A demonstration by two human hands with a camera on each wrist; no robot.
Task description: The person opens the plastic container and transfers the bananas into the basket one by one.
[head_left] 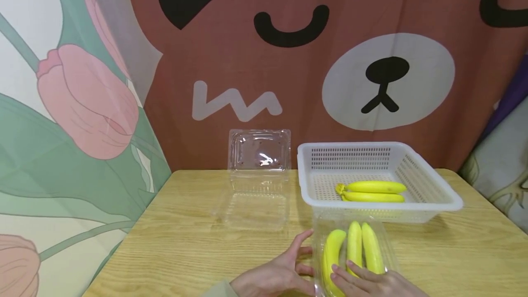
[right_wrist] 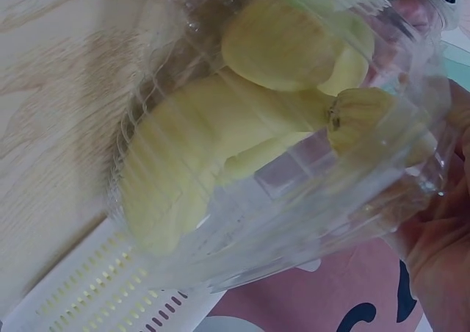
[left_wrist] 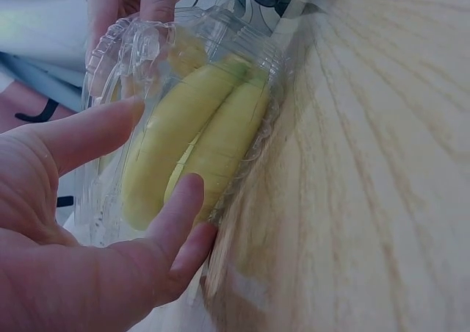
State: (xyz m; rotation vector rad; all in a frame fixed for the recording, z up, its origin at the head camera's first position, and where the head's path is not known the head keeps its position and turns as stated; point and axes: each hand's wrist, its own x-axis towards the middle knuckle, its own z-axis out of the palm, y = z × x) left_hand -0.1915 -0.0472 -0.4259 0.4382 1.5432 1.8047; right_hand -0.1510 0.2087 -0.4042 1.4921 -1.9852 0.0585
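A clear plastic clamshell box [head_left: 388, 244] stands at the front of the table with several yellow bananas [head_left: 354, 244] inside. My left hand [head_left: 284, 265] is at its left side, fingers spread and thumb apart. In the left wrist view, the thumb [left_wrist: 103, 130] reaches the box's upper edge and a fingertip [left_wrist: 189, 189] lies against the lower wall. Across the near part of the box's top, my right hand [head_left: 371, 284] rests with fingers extended. In the right wrist view, the right palm [right_wrist: 440, 258] is close beside the near end of the box.
A white perforated plastic basket [head_left: 429, 203] holding bananas [head_left: 375, 191] stands behind the box. Left of the basket sits a second clear clamshell [head_left: 260, 150], its lid raised. The wooden table [head_left: 198, 246] backs onto a curtain [head_left: 231, 58] with a bear print.
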